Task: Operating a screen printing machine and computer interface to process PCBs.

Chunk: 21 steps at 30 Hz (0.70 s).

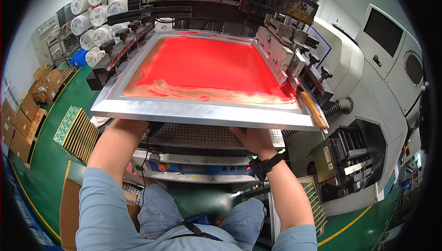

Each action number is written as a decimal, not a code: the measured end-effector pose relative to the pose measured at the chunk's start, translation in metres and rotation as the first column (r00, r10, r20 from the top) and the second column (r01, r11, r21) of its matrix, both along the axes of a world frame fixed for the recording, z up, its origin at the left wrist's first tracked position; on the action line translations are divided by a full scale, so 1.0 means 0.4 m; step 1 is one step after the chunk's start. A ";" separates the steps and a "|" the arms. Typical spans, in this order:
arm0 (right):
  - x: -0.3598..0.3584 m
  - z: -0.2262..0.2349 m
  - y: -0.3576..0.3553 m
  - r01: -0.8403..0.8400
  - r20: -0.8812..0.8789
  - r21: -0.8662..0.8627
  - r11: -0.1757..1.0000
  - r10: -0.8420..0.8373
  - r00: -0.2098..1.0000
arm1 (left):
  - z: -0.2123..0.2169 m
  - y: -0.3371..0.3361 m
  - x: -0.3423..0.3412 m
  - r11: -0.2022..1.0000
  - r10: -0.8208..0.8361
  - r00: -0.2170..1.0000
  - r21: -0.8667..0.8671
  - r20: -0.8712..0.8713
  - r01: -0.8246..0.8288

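A silver-framed printing screen (193, 113) spreads in front of me, its mesh coated with bright red ink (207, 64). Below its near edge lies a perforated metal bed (195, 133). My left forearm (115, 145) reaches under the left part of the frame, where the hand is hidden. Farther right, my right hand (253, 139) is partly visible over the bed's right part; its fingers pass under the frame. A black band with a device (264, 166) circles that wrist. On the frame's right corner rests a wooden-handled ink spatula (313, 110).
A metal squeegee head (276, 51) stands over the screen's right side. Black clamps (122, 51) line its left. A red stop button (162, 166) is on the front panel. Racks of green circuit boards (78, 133) stand at left; a white machine (368, 113) is at right.
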State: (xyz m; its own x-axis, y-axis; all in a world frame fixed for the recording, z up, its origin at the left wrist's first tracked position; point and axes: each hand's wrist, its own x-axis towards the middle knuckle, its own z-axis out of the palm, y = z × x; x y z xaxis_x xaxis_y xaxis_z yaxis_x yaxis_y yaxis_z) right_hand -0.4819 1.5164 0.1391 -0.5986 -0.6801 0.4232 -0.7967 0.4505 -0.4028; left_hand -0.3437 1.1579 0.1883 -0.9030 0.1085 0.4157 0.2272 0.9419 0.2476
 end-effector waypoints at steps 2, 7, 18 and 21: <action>0.004 0.001 -0.005 -0.007 0.022 0.017 1.000 0.007 1.000 | -0.017 -0.014 0.017 1.000 0.017 1.000 -0.001 -0.009 -0.017; 0.001 -0.003 0.003 -0.034 -0.030 0.002 0.999 0.034 0.999 | -0.032 -0.018 0.038 0.995 0.103 0.995 -0.010 -0.009 -0.103; 0.008 0.011 -0.008 -0.032 -0.005 0.027 0.999 0.032 0.999 | -0.087 -0.053 0.015 0.980 0.199 0.980 0.015 -0.018 -0.198; 0.009 0.004 -0.010 -0.011 -0.035 0.010 1.000 0.011 0.999 | -0.081 -0.035 0.021 0.978 0.209 0.976 0.013 -0.052 -0.209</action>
State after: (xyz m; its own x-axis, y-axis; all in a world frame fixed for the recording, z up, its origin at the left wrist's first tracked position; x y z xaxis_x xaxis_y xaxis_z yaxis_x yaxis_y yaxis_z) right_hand -0.4783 1.5123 0.1409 -0.5759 -0.6910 0.4368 -0.8152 0.4452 -0.3704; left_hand -0.3352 1.1441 0.1559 -0.8821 -0.0836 0.4635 0.0383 0.9682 0.2474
